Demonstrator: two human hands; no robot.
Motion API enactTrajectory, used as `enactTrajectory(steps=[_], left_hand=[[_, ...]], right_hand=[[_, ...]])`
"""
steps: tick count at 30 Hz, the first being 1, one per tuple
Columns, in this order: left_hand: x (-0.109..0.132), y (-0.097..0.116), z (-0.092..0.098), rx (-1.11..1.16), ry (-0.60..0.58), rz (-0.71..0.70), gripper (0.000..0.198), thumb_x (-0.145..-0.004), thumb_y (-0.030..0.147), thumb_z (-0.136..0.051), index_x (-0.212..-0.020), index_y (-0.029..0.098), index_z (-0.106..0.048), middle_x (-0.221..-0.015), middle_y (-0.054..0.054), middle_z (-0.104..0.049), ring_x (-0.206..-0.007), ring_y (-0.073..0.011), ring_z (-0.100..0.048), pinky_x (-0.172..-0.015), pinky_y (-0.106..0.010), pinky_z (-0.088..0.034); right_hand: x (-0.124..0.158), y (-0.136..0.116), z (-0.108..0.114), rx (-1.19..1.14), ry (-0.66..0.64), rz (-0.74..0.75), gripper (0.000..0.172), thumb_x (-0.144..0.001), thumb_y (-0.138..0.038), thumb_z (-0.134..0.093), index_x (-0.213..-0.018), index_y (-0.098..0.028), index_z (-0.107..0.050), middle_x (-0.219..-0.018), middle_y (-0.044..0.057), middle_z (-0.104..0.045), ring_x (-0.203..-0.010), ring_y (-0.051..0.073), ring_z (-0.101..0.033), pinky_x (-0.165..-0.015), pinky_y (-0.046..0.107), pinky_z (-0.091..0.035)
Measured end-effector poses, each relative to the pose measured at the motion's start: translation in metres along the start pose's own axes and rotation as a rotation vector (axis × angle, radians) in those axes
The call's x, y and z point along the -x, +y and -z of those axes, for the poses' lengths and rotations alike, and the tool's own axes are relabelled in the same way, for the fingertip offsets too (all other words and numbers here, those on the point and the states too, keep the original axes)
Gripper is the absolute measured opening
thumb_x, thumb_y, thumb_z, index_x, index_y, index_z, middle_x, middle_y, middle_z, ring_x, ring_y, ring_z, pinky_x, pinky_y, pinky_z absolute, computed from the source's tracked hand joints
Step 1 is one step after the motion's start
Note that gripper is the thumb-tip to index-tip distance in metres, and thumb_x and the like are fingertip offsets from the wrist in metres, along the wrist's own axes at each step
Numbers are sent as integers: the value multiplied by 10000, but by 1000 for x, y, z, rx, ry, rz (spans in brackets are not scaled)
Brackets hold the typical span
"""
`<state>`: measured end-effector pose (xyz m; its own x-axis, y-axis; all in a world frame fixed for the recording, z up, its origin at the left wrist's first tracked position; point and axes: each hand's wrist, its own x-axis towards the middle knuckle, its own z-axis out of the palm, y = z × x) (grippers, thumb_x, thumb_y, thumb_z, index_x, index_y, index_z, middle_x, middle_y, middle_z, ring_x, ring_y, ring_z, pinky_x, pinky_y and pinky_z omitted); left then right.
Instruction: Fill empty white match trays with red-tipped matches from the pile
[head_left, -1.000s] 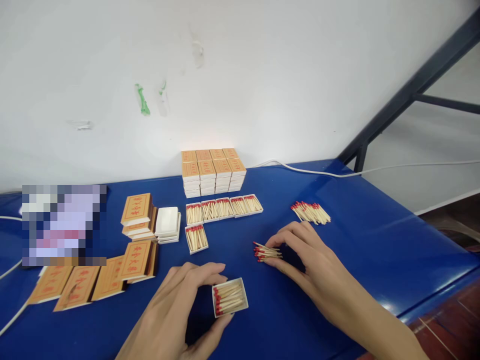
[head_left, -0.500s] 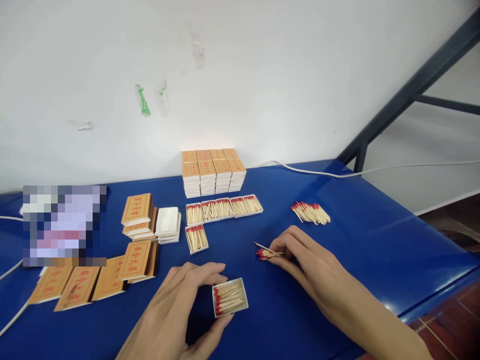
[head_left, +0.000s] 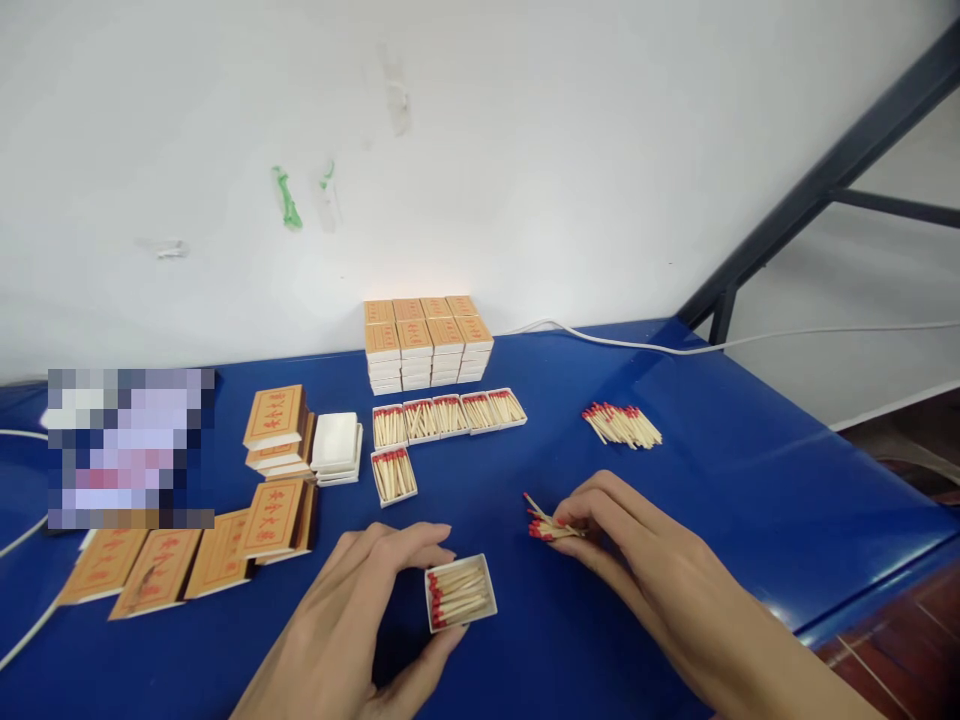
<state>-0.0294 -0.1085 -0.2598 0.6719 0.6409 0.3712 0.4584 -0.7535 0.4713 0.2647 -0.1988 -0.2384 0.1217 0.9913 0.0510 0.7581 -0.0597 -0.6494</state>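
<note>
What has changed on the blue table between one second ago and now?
The right hand closed its fingers on the small bunch of matches and drew it nearer to the person, slightly rightward. The left hand stayed around the open tray. The loose pile, the filled trays and the stacked boxes did not move.

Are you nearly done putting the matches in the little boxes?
Partway, it seems. Done: a stack of closed matchboxes by the wall, and six filled trays in front of it. In hand: the left hand steadies a part-filled tray while the right hand pinches a small bundle of matches. Left: a loose pile of matches, empty white trays and orange sleeves.
</note>
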Motion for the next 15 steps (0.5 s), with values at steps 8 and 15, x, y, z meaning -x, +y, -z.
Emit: enactTrajectory(steps=[8, 15], left_hand=[[-5, 2, 2, 39, 29, -2, 473, -1058, 339, -708, -1494, 338, -526, -1186, 39, -843, -1035, -134, -858, -895, -225, -705], [-7, 2, 2, 58, 26, -21, 487, -1036, 266, -692, -1487, 335, -522, -1201, 26, -848, -1049, -152, -864, -914, -264, -718]], right_hand=[[4, -40, -12, 210, -99, 344, 194, -1183, -167, -505, -1171, -242, -683, -1130, 38, -699, -979, 158, -729, -832, 252, -622], [-9, -69, -38, 679, 8, 656, 256, -999, 11, -563, -1038, -177, -733, -932, 76, -681, -882, 251, -666, -791, 386, -585]])
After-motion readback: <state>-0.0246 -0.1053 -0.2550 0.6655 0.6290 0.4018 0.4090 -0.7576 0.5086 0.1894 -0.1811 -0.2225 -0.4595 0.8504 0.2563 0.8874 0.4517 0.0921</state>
